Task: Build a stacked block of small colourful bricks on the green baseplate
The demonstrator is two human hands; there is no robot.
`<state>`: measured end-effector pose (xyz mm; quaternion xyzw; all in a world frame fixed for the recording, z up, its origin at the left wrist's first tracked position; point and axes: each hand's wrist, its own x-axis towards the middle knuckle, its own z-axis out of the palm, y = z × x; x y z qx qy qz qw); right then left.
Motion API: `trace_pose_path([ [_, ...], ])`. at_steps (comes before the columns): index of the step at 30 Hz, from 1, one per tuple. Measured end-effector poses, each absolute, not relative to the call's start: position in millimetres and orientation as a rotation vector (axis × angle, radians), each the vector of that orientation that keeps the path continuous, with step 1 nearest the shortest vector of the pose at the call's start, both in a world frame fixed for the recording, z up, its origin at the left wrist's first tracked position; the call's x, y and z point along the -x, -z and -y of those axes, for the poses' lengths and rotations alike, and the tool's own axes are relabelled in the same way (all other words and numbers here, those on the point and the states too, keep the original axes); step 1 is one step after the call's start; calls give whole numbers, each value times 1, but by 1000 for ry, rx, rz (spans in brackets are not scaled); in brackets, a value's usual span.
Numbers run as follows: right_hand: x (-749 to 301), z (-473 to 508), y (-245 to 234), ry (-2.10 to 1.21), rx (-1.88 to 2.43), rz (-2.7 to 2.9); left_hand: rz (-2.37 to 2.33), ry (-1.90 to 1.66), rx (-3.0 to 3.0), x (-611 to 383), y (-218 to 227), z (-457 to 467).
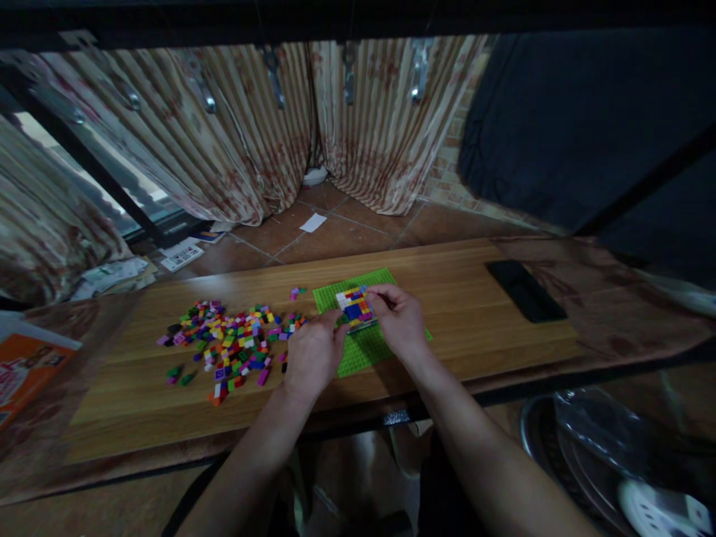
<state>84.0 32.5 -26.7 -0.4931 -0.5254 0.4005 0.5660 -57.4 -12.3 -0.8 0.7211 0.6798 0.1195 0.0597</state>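
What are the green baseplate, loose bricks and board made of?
Green baseplate: likely moulded plastic, matte; regular rows of studs.
Loose bricks: probably hard plastic, smooth; solid bright colours, crisp edges.
Board: wood or wood-look laminate, smooth; grain streaks show, can't tell which.

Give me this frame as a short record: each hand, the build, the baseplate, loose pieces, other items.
Left hand: at the left edge of the brick build; exact grip unclear
Right hand: fingertips at the build's right edge
Build: flat, multicoloured, above the baseplate; whether attached, unclear
Baseplate: green, studded, on a wooden board
Loose bricks: scattered left of the baseplate, mixed colours
Other: black tray-like object at the board's right
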Motion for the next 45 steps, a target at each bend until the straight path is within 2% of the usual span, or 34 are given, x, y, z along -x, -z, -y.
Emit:
trace_pose_path([
  [7, -84, -31, 26, -890, 1216, 1314, -2058, -369, -2179, 57, -1, 13],
  [16, -85, -24, 17, -630, 1196, 1699, -2014, -353, -2221, 56, 1, 13],
  [24, -82, -27, 23, -544, 1317, 1759, -2019, -386, -2214, 54, 5, 15],
  [40, -80, -29, 26, -603, 1349, 1717, -2016, -545, -1918, 61, 3, 12],
  [45, -81, -31, 28, -591, 1334, 1738, -1958, -757, -1781, 68, 9, 7],
])
